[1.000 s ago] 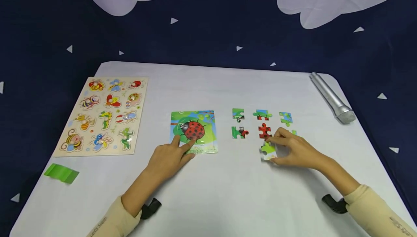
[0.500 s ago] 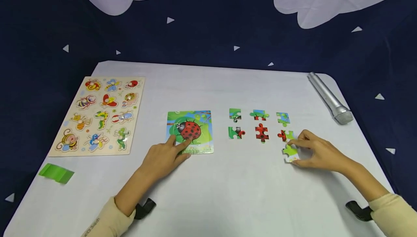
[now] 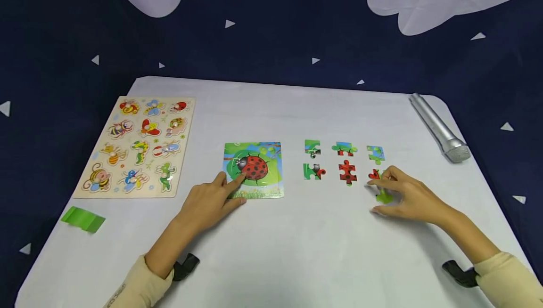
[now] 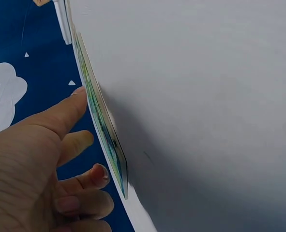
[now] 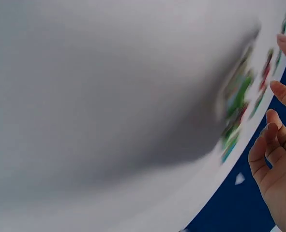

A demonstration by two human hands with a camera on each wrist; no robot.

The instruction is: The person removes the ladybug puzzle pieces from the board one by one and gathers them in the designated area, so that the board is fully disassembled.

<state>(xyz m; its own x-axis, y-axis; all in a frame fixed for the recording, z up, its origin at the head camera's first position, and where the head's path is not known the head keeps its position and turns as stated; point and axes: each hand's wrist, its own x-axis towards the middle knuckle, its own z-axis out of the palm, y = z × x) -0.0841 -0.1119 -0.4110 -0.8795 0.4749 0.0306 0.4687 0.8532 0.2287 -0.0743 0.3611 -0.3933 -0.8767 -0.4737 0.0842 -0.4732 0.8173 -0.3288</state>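
My left hand (image 3: 208,204) lies at the lower left of a square ladybug picture board (image 3: 273,171), its straight index finger touching the picture. The board shows edge-on in the left wrist view, beside the left hand (image 4: 41,140). At the right, my right hand (image 3: 413,199) hovers over the corner of a group of jigsaw pieces, thumb and index finger apart. A green jigsaw piece (image 3: 383,197) shows in the gap between them, partly hidden by the hand. Above it a red and green piece (image 3: 374,174) is half covered. The right wrist view shows these pieces blurred.
Several other jigsaw pieces, among them a red spotted one (image 3: 348,173), lie in rows right of the board. A wooden insect peg puzzle (image 3: 137,148) and a green strip (image 3: 83,219) lie at the left. A silver microphone (image 3: 439,129) rests at the back right.
The right hand carried the green piece rightward to below the red and green piece, then its thumb and finger parted from it. The left index fingertip shifted slightly left on the ladybug picture.
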